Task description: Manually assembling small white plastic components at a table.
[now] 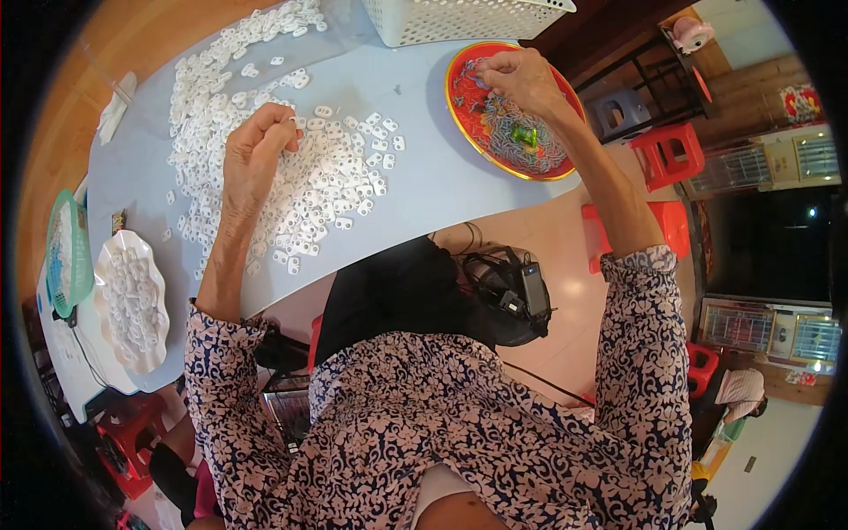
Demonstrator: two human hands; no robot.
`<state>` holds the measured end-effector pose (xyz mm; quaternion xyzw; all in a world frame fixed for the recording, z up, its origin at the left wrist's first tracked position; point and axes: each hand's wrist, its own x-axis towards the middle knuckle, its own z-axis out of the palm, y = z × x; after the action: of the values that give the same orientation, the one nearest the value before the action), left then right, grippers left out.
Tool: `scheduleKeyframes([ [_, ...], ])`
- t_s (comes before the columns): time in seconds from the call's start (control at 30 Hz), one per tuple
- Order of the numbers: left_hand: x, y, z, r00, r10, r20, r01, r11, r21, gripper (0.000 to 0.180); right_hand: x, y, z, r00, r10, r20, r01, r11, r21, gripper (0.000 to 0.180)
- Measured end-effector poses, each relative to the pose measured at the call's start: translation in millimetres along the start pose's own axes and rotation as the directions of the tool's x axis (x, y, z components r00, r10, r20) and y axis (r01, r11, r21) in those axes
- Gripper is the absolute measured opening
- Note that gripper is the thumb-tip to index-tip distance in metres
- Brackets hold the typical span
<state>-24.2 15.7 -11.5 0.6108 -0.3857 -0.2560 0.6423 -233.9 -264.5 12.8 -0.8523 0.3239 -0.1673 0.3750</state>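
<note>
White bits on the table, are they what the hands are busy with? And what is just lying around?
Being used:
left hand pinching one of the white plastic pieces
right hand over the red plate of small clear bits

Just lying about:
white basket
white dish of pieces
red stools

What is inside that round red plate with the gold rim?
The round red plate with the gold rim holds a heap of small silvery metal pieces with one small green object on top. The right hand covers the plate's far edge, hiding whatever lies beneath.
</note>
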Motion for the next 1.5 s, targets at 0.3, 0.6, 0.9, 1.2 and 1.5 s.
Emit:
scheduleKeyframes([
  [0.3,0,0,0,1.0,-0.001,0.008,0.001,1.0,-0.008,0.011,-1,0,-2,0.997,-0.078,-0.015,0.073,0.979,-0.192,0.024],
  [0.6,1,2,3,1.0,-0.004,0.013,0.004,1.0,0.021,0.011,0,18,-7,0.98,-0.195,-0.039,0.181,0.955,-0.234,0.021],
  [0.9,0,2,3,1.0,-0.013,-0.004,0.013,1.0,0.02,0.011,0,1,1,0.969,-0.222,0.103,0.245,0.91,-0.336,0.016],
  [1.2,0,-1,0,1.0,-0.009,0.01,0.009,1.0,0.03,0.011,9,-4,11,0.975,-0.142,0.171,0.191,0.929,-0.317,0.013],
  [1.5,1,-6,0,1.0,0.0,0.03,0.0,1.0,0.017,0.011,9,-5,3,0.962,-0.107,0.25,0.168,0.957,-0.235,0.012],
])
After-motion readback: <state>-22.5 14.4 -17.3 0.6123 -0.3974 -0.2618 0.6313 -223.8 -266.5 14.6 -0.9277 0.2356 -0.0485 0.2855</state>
